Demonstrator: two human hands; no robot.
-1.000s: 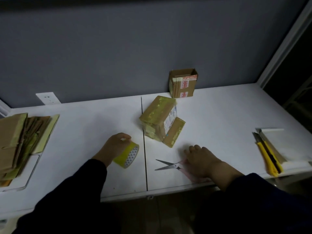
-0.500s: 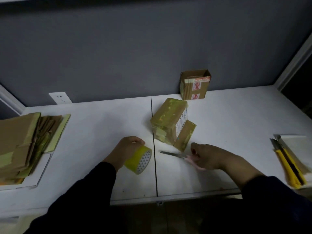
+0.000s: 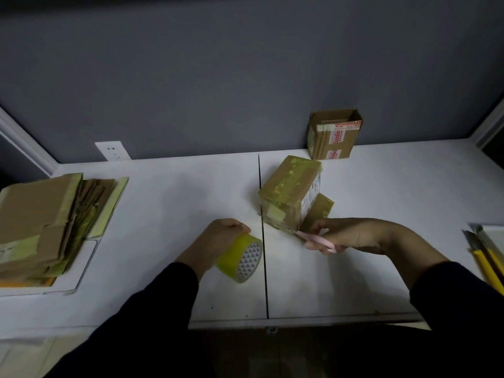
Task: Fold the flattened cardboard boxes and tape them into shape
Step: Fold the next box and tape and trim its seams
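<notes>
Yellow tape already covers most of the cardboard box [image 3: 289, 192] sitting mid-table [image 3: 163, 203], with one flap [image 3: 317, 214] sticking out low on its right side. Looks like the person is at the cut-the-tape step.

The left hand [image 3: 218, 238] is curled over the tape roll [image 3: 242, 260], which sits tilted on the table just left of the box. The right hand [image 3: 354, 236] grips the pink-handled scissors [image 3: 319, 241], forearm coming in from the right and blades pointing left at the box's near bottom edge. It's too dim to tell if there's a strand of tape running from roll to box, or if the blades are on it yet.

For a clean snip, the left hand probably needs to keep the roll pulled back so the tape stays tight. After that the loose end gets pressed down. Plenty of flattened boxes [image 3: 41, 225] wait at the far left.
</notes>
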